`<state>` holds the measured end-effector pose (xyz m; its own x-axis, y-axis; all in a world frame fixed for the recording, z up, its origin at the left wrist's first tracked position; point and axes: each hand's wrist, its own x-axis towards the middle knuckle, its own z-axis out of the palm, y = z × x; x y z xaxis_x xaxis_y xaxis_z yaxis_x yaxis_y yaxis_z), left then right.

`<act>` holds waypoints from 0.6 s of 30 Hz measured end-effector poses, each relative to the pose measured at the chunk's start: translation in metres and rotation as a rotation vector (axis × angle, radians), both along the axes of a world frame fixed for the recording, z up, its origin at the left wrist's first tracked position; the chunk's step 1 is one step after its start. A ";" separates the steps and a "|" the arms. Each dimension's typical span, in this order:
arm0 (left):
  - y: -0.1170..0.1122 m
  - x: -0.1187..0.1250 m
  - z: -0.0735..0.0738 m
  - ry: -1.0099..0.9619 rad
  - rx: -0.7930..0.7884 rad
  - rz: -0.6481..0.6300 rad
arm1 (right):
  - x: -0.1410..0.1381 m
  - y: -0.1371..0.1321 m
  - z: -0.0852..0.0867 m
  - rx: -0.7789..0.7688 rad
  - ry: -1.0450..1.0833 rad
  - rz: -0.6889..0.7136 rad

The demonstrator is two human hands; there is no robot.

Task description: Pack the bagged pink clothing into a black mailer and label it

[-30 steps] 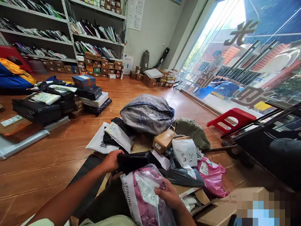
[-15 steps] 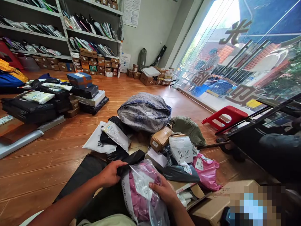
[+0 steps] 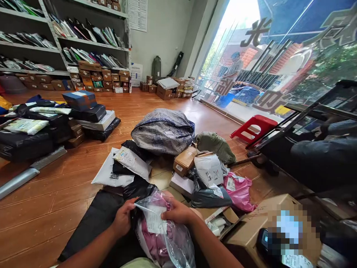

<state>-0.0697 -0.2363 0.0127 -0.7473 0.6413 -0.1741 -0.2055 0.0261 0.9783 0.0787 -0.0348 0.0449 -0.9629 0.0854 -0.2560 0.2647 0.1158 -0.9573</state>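
The left hand (image 3: 122,219) pinches the near edge of a clear plastic parcel (image 3: 167,242) of pink cloth, low in front of the grey sack (image 3: 163,131). The right hand (image 3: 175,213) grips its top beside the label (image 3: 153,220), apparently so the label faces up.

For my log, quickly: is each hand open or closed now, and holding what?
Left hand: closed, gripping the black parcel.
Right hand: closed, gripping the clear bag of pink clothing.
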 end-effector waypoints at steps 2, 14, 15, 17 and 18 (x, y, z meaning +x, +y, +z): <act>0.002 0.000 0.000 -0.038 0.050 0.112 | -0.005 -0.001 0.000 -0.034 -0.024 0.007; 0.007 -0.010 0.037 0.732 -0.147 -0.019 | -0.003 -0.018 0.012 0.204 -0.135 -0.083; 0.007 -0.008 0.038 0.780 -0.139 -0.012 | -0.004 -0.019 0.014 0.236 -0.139 -0.074; 0.007 -0.004 0.038 0.860 -0.099 -0.011 | -0.008 -0.021 0.018 0.291 -0.137 -0.051; 0.006 -0.002 0.037 0.908 -0.067 -0.017 | -0.010 -0.021 0.021 0.311 -0.129 -0.039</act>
